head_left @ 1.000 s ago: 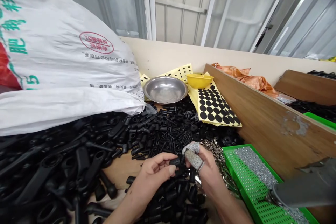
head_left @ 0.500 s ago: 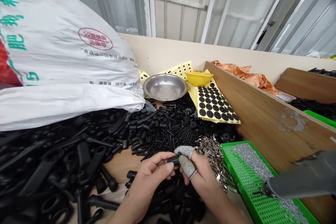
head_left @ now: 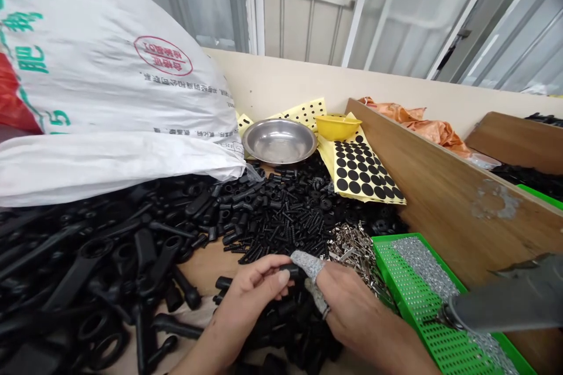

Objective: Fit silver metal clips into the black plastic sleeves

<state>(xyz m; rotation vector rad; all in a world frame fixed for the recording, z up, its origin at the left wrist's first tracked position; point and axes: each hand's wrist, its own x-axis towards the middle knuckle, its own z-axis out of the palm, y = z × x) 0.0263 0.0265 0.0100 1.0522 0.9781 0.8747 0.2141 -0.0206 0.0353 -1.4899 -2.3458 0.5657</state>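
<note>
Bare bench wood (head_left: 206, 263) shows among heaped black parts (head_left: 288, 222), where we observe the left hand (head_left: 250, 296) pinching a short black cylinder (head_left: 293, 272) between thumb and forefinger, its free end pointing toward the right hand (head_left: 345, 299), whose sheathed forefinger (head_left: 308, 262) lies over it, though whether those right fingers grip we cannot tell.

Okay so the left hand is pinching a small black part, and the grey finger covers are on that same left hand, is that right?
Not quite: the grey finger covers are on the right hand, as the head view shows. The left hand is indeed pinching a small black part.
</note>
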